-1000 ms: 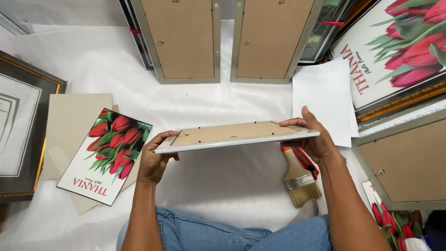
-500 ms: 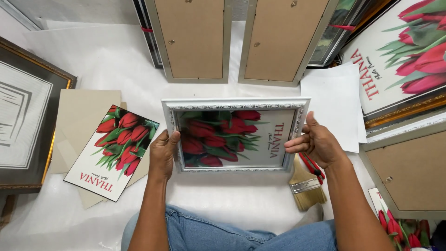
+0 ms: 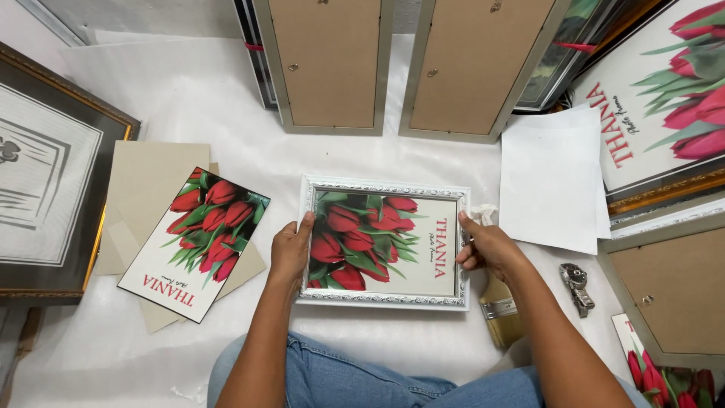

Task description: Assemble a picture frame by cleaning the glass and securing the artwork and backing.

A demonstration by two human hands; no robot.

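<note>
A small white ornate picture frame with a red tulip print behind its glass lies face up on the white sheet in front of my knees. My left hand grips its left edge, thumb on the front. My right hand holds the right edge, thumb on the rim. A loose tulip print lies to the left on beige backing boards.
A paintbrush lies under my right wrist, a metal tool to its right. White paper sheets lie at right. Two frames lean back-out at the top. A dark gold-edged frame lies at left; more frames crowd the right.
A second ago the frame was held edge-on, back up. I turned it face up and lowered it flat onto the sheet, both hands still on its sides.
</note>
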